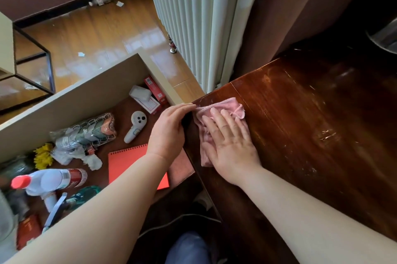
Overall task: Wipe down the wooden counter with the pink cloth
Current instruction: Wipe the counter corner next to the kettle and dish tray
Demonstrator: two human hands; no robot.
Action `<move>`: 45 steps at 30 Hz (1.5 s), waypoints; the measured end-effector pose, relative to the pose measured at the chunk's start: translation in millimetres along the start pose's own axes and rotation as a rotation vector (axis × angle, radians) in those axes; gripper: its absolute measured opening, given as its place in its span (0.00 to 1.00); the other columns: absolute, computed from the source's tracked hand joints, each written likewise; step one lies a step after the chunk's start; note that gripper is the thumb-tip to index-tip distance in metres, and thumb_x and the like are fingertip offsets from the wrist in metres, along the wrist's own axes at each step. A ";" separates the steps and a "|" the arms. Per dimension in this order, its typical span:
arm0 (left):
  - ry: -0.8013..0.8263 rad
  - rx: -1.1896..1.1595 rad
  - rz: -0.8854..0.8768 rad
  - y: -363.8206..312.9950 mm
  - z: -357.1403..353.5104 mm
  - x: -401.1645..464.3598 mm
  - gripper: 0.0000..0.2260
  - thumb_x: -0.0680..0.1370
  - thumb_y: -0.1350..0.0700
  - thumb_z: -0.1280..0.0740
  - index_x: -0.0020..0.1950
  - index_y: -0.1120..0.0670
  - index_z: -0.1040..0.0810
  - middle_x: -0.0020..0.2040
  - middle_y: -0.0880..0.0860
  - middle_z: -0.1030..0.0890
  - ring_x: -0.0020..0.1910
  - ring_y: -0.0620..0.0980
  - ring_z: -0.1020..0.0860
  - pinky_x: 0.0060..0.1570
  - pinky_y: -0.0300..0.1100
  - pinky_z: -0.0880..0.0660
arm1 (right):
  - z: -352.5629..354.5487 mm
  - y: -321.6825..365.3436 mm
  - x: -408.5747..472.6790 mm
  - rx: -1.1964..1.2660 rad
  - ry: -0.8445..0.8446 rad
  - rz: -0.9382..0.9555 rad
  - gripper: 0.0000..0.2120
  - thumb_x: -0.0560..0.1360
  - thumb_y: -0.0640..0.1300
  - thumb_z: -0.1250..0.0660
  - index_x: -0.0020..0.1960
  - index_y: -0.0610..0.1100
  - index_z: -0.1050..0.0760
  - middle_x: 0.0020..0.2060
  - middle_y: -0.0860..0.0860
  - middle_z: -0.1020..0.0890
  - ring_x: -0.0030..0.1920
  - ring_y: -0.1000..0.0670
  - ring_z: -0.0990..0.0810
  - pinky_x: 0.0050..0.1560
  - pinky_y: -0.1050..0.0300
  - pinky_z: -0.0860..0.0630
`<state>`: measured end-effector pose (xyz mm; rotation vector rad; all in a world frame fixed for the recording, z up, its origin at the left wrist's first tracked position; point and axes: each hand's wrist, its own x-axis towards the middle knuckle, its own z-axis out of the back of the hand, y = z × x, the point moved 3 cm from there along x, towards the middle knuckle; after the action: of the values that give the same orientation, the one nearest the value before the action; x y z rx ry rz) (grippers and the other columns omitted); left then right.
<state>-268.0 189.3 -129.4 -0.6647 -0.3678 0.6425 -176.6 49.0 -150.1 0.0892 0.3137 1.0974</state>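
The pink cloth lies crumpled near the left edge of the dark wooden counter. My right hand presses flat on the cloth, fingers spread, covering most of it. My left hand rests at the counter's left edge, its fingertips touching the cloth's near corner; whether it pinches the cloth I cannot tell. The counter surface shows pale scratches and dusty streaks toward the right.
To the left sits an open drawer holding a spray bottle, a red notebook, a white controller, boxes and wrapped items. A white radiator and brown curtain stand behind the counter. A metal vessel sits far right.
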 end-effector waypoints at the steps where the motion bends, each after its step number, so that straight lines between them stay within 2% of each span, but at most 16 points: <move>1: -0.003 0.004 0.009 1.1 1.2 0.6 0.23 0.73 0.73 0.39 0.62 0.53 0.20 0.60 0.51 0.20 0.63 0.50 0.25 0.65 0.39 0.33 | -1.7 0.2 -6.1 -0.016 0.015 0.014 0.31 0.83 0.60 0.57 0.80 0.56 0.69 0.80 0.53 0.67 0.79 0.50 0.71 0.75 0.49 0.75; 5: -0.021 0.013 0.046 7.2 6.3 4.7 0.24 0.73 0.73 0.40 0.61 0.51 0.20 0.58 0.49 0.20 0.60 0.48 0.24 0.61 0.37 0.31 | -8.4 0.7 -29.5 -0.020 0.056 0.060 0.31 0.81 0.61 0.59 0.79 0.56 0.66 0.80 0.54 0.65 0.80 0.50 0.66 0.77 0.47 0.69; 9: -0.052 -0.023 0.057 9.1 1.5 0.2 0.23 0.74 0.71 0.39 0.60 0.49 0.19 0.56 0.43 0.21 0.58 0.42 0.25 0.60 0.31 0.33 | -1.7 6.3 1.7 -0.012 0.036 0.072 0.31 0.82 0.61 0.57 0.80 0.57 0.66 0.80 0.55 0.66 0.79 0.52 0.69 0.72 0.52 0.79; 12: -0.076 -0.071 0.101 9.2 0.4 1.3 0.23 0.73 0.71 0.40 0.59 0.48 0.19 0.54 0.39 0.22 0.57 0.38 0.25 0.60 0.27 0.34 | 1.1 12.7 -1.6 -0.020 0.045 0.077 0.30 0.83 0.61 0.58 0.81 0.56 0.64 0.80 0.55 0.65 0.79 0.52 0.69 0.73 0.51 0.78; 15: -0.046 -0.049 0.079 12.9 3.2 2.6 0.24 0.73 0.72 0.41 0.60 0.50 0.19 0.55 0.40 0.22 0.58 0.43 0.24 0.62 0.35 0.30 | -5.0 18.0 -26.7 -0.032 0.107 0.135 0.31 0.80 0.61 0.64 0.80 0.56 0.65 0.79 0.55 0.67 0.78 0.53 0.71 0.74 0.50 0.76; 17: -0.023 -0.025 0.006 12.9 6.0 -1.0 0.25 0.72 0.73 0.40 0.61 0.51 0.20 0.56 0.42 0.22 0.59 0.45 0.23 0.62 0.38 0.29 | -4.4 18.8 -23.8 -0.021 0.114 0.119 0.31 0.79 0.62 0.63 0.81 0.57 0.63 0.80 0.56 0.66 0.78 0.53 0.70 0.74 0.50 0.76; 21: 0.008 0.008 -0.049 10.7 6.9 -2.4 0.24 0.72 0.73 0.39 0.62 0.54 0.20 0.58 0.46 0.21 0.59 0.45 0.24 0.61 0.28 0.34 | -0.9 23.5 -9.5 -0.034 0.106 0.121 0.30 0.82 0.61 0.59 0.81 0.56 0.64 0.80 0.55 0.66 0.79 0.52 0.70 0.74 0.50 0.77; 23: 0.019 0.033 -0.036 10.7 7.6 -1.0 0.24 0.72 0.74 0.40 0.62 0.55 0.20 0.59 0.50 0.20 0.60 0.48 0.24 0.61 0.25 0.36 | -1.6 20.2 -24.4 -0.053 0.106 0.148 0.30 0.82 0.60 0.60 0.82 0.55 0.60 0.81 0.54 0.63 0.79 0.52 0.69 0.75 0.50 0.75; 26: 0.043 0.070 -0.070 10.6 8.8 -0.8 0.26 0.70 0.77 0.39 0.62 0.56 0.20 0.61 0.54 0.20 0.62 0.52 0.24 0.64 0.32 0.34 | -2.6 17.2 -50.1 -0.031 0.120 0.173 0.31 0.80 0.60 0.56 0.82 0.54 0.49 0.82 0.52 0.52 0.80 0.51 0.60 0.78 0.49 0.64; 29: 0.057 0.058 -0.102 8.4 5.5 -5.1 0.24 0.70 0.78 0.38 0.58 0.58 0.18 0.62 0.54 0.21 0.64 0.52 0.24 0.67 0.45 0.30 | -3.6 19.3 -39.7 -0.022 0.121 0.170 0.30 0.81 0.60 0.54 0.82 0.56 0.54 0.81 0.54 0.57 0.79 0.53 0.65 0.76 0.52 0.72; 31: 0.025 0.019 -0.065 6.1 1.7 -5.8 0.21 0.71 0.77 0.37 0.56 0.59 0.17 0.61 0.54 0.20 0.64 0.52 0.24 0.66 0.47 0.29 | -5.1 22.9 -32.2 -0.027 0.105 0.177 0.30 0.83 0.60 0.53 0.82 0.56 0.57 0.81 0.54 0.59 0.80 0.52 0.65 0.75 0.52 0.74; 34: -0.032 -0.031 0.001 2.5 -0.4 -5.6 0.22 0.71 0.77 0.39 0.54 0.59 0.16 0.59 0.50 0.20 0.62 0.51 0.23 0.66 0.47 0.29 | -6.6 21.2 -48.7 -0.044 0.103 0.168 0.30 0.81 0.59 0.54 0.82 0.55 0.51 0.82 0.53 0.52 0.81 0.50 0.56 0.78 0.49 0.64; 37: -0.064 -0.026 -0.005 2.7 -1.9 -3.7 0.20 0.71 0.76 0.40 0.53 0.58 0.16 0.58 0.48 0.21 0.61 0.50 0.23 0.66 0.43 0.30 | -9.8 15.0 -71.6 -0.024 0.093 0.170 0.30 0.80 0.59 0.48 0.81 0.54 0.43 0.81 0.52 0.44 0.81 0.49 0.47 0.77 0.47 0.52; 39: -0.084 0.005 -0.002 3.5 -4.3 -6.2 0.17 0.73 0.73 0.38 0.52 0.57 0.16 0.58 0.48 0.20 0.60 0.49 0.23 0.65 0.38 0.31 | -9.2 11.8 -66.6 -0.030 0.105 0.163 0.30 0.81 0.59 0.49 0.81 0.55 0.47 0.81 0.53 0.47 0.81 0.50 0.50 0.78 0.48 0.56; 42: -0.108 -0.005 0.036 1.6 -10.5 -6.5 0.13 0.76 0.69 0.36 0.52 0.56 0.16 0.57 0.47 0.21 0.59 0.48 0.24 0.62 0.32 0.33 | -5.8 10.3 -42.6 -0.036 0.068 0.069 0.30 0.82 0.60 0.54 0.82 0.56 0.57 0.82 0.55 0.57 0.81 0.51 0.59 0.77 0.51 0.70; 45: -0.118 0.000 0.057 -3.3 -13.9 -5.2 0.11 0.78 0.65 0.36 0.53 0.55 0.17 0.57 0.47 0.21 0.59 0.50 0.24 0.61 0.34 0.32 | -7.3 8.8 -54.0 -0.042 0.047 0.021 0.30 0.83 0.58 0.52 0.82 0.53 0.53 0.82 0.51 0.52 0.82 0.49 0.56 0.79 0.49 0.65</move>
<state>-263.4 177.6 -137.9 -0.6408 -0.4591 0.7383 -208.9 4.6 -144.0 0.0297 0.3324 1.1276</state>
